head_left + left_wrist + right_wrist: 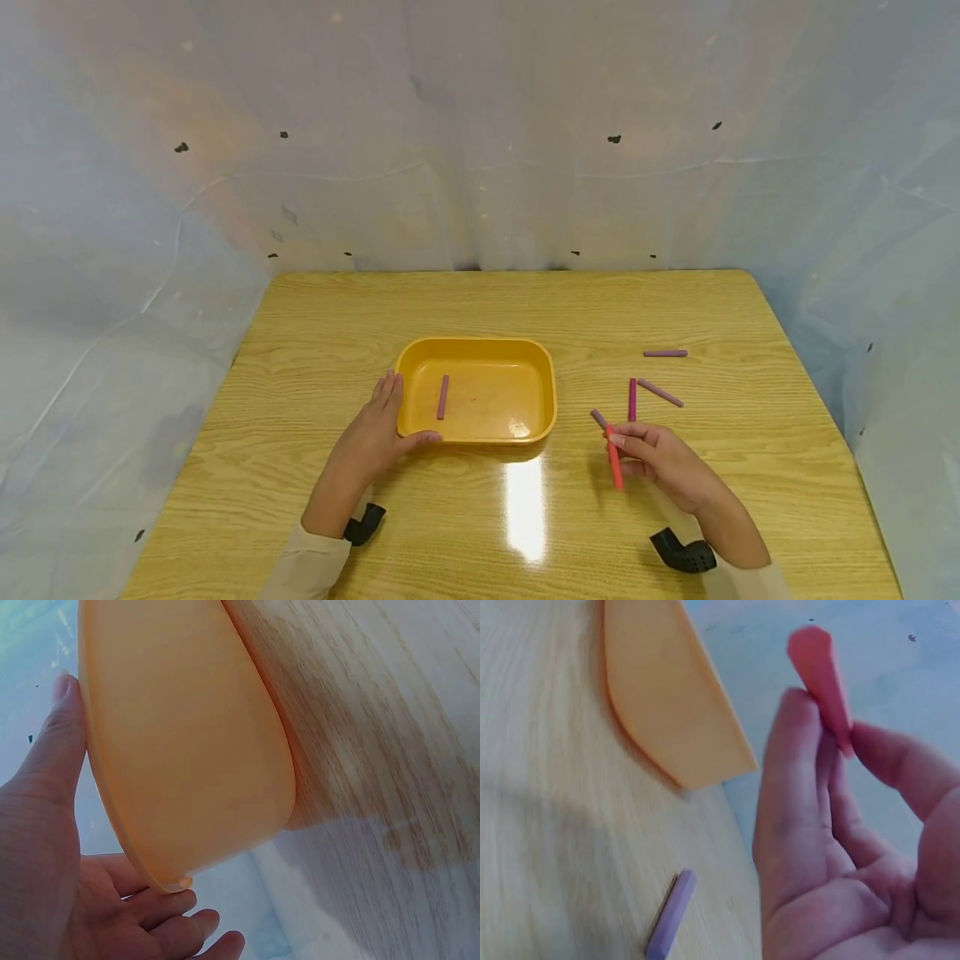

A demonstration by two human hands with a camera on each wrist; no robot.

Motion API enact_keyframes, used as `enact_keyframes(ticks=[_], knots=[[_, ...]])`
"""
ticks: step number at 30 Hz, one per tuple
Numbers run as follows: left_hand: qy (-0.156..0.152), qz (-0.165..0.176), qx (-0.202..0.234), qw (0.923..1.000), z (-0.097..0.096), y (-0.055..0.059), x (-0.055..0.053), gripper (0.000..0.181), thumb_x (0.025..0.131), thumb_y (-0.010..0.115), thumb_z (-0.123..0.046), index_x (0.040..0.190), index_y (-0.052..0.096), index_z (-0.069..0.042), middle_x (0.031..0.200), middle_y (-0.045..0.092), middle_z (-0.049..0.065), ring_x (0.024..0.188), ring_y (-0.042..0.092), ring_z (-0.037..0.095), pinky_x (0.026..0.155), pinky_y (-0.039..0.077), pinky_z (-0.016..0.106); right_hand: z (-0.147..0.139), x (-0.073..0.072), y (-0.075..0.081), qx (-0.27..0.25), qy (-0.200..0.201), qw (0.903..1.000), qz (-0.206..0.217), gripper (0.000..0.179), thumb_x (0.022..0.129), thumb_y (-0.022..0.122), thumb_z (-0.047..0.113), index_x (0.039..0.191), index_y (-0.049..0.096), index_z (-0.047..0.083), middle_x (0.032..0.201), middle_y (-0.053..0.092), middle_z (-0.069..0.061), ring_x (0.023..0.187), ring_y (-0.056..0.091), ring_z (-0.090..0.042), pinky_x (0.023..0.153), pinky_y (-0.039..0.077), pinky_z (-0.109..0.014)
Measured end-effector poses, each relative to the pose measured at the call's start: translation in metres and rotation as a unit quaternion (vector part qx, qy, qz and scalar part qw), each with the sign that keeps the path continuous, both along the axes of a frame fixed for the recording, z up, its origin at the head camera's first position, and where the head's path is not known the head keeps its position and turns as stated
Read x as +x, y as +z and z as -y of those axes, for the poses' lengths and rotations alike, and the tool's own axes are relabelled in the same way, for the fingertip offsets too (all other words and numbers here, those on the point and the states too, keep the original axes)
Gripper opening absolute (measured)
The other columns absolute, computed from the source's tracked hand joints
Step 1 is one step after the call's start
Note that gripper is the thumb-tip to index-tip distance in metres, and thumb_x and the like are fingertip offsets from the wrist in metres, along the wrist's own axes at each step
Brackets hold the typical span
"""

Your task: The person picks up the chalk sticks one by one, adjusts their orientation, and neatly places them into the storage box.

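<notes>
My left hand [372, 433] holds the near-left corner of a yellow plastic tray [553, 392]. Its thumb lies along the near rim and its fingers are at the left side. Inside the tray is one purple stick [443, 397]. To the right of the tray, my right hand [667, 462] pinches a red crayon-like stick [615, 462] between thumb and fingertips, raised over the table. Just beyond that hand lies a short-looking purple stick [597, 418], partly covered by the red one. The right wrist view shows a six-sided purple stick [671, 915] on the wood.
Behind the right hand lie a magenta stick [632, 398], a slanted purple stick [661, 392] and a farther purple stick [665, 353]. The wooden table [337, 308] is enclosed by pale plastic sheeting [480, 167]. Each wrist wears a black band.
</notes>
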State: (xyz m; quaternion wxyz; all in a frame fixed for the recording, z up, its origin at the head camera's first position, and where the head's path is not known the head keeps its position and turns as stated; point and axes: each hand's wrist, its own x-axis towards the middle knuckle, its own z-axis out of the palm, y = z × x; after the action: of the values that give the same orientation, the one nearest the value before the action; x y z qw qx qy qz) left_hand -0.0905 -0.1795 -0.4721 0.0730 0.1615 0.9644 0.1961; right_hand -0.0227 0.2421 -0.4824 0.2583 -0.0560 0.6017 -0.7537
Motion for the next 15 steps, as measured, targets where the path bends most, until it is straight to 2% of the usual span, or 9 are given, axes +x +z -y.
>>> enact_keyframes(ticks=[4, 8, 10, 15], knots=[[-0.001, 0.001, 0.0, 1.0, 0.0, 0.0, 0.0, 0.115, 0.072, 0.051, -0.075, 0.147, 0.011, 0.003, 0.152, 0.008, 0.019, 0.139, 0.011, 0.033, 0.107, 0.023, 0.049, 0.003, -0.005, 0.003, -0.082, -0.014, 0.9964, 0.015, 0.028, 0.101, 0.035, 0.008, 0.112, 0.061, 0.002, 0.098, 0.063, -0.004, 0.089, 0.062, -0.014, 0.077, 0.052, -0.027], [0.002, 0.008, 0.001, 1.0, 0.0, 0.001, 0.0, 0.115, 0.072, 0.051, -0.075, 0.147, 0.01, 0.003, 0.152, 0.007, 0.019, 0.139, 0.01, 0.033, 0.107, 0.022, 0.049, 0.006, -0.01, 0.01, -0.16, -0.039, 0.9857, 0.038, 0.033, 0.102, 0.029, 0.006, 0.109, 0.061, 0.002, 0.099, 0.062, -0.006, 0.088, 0.062, -0.013, 0.075, 0.052, -0.025], [0.003, 0.011, 0.001, 0.9999, 0.0, 0.001, 0.0, 0.116, 0.072, 0.05, -0.076, 0.147, 0.01, 0.002, 0.152, 0.007, 0.019, 0.139, 0.009, 0.032, 0.107, 0.022, 0.048, 0.007, -0.013, 0.012, -0.198, -0.054, 0.9772, 0.054, 0.035, 0.103, 0.027, 0.006, 0.109, 0.061, 0.002, 0.101, 0.061, -0.007, 0.092, 0.061, -0.015, 0.08, 0.051, -0.027], [-0.001, 0.006, 0.003, 1.0, 0.0, 0.001, -0.001, 0.116, 0.072, 0.05, -0.076, 0.147, 0.01, 0.003, 0.152, 0.008, 0.02, 0.139, 0.011, 0.033, 0.106, 0.023, 0.049, 0.011, -0.019, 0.016, -0.248, -0.077, 0.9623, 0.079, 0.034, 0.103, 0.027, 0.008, 0.11, 0.059, 0.001, 0.103, 0.059, -0.008, 0.101, 0.06, -0.02, 0.091, 0.045, -0.031]])
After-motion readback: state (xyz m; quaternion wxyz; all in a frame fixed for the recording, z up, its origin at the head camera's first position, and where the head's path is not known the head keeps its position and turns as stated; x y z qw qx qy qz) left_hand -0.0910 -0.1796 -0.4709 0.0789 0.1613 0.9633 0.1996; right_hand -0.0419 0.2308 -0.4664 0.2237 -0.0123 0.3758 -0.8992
